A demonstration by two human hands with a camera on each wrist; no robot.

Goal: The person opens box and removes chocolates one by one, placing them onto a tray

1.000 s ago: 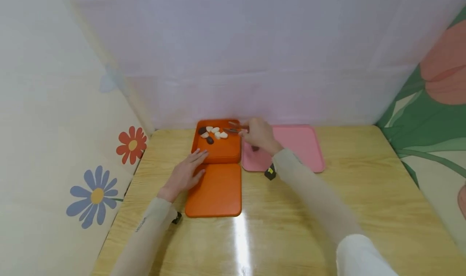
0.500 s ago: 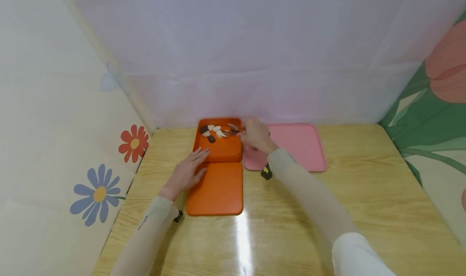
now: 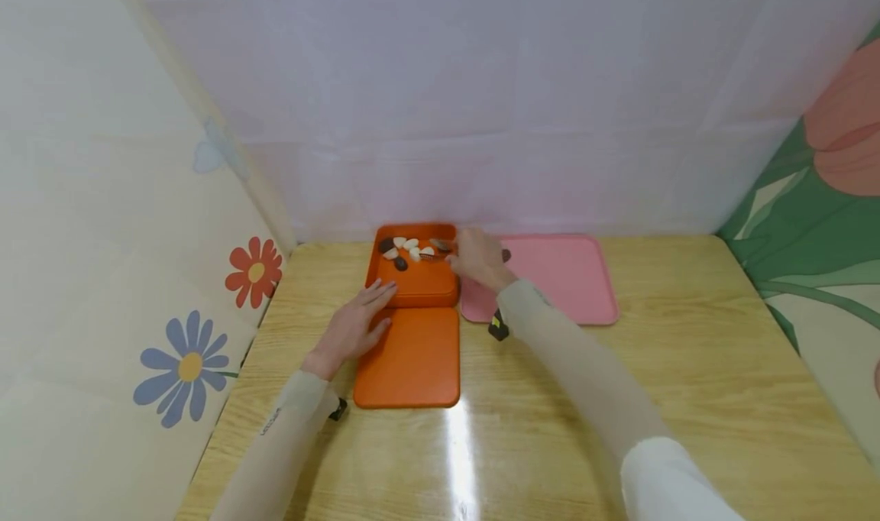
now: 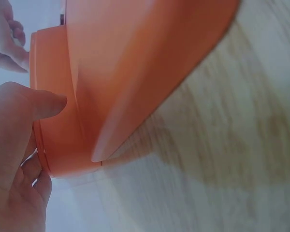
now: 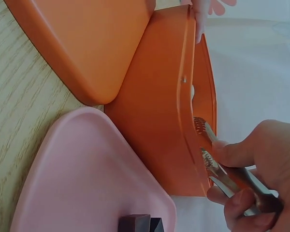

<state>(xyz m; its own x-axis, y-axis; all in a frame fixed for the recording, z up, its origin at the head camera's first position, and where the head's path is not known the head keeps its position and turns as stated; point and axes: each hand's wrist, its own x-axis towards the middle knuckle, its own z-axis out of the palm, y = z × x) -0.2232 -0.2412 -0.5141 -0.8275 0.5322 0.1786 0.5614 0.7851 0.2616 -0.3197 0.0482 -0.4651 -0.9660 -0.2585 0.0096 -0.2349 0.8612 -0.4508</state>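
My right hand [image 3: 479, 257] holds metal tongs [image 5: 213, 166] with serrated tips, reaching over the right rim of an orange box [image 3: 426, 299]. Inside the box lie several white oval pieces [image 3: 410, 244] and several dark brown ones, including an oval dark piece [image 3: 401, 263]. The tips are beside the rightmost white pieces; whether they touch one is unclear. At the box's front left corner rests my left hand [image 3: 351, 328], fingers straight across the rim, thumb against the front wall in the left wrist view.
An orange lid [image 3: 409, 360] lies flat before the box. To the right is a pink tray [image 3: 564, 276], partly under my right arm, with dark blocks [image 5: 135, 223] on it. A pale cloth wall [image 3: 522, 154] stands close behind.
My right hand has shifted slightly left, and the tongs' arms have come closer together near the white pieces. A dark piece on the tray now shows behind the hand. The left hand stays put.
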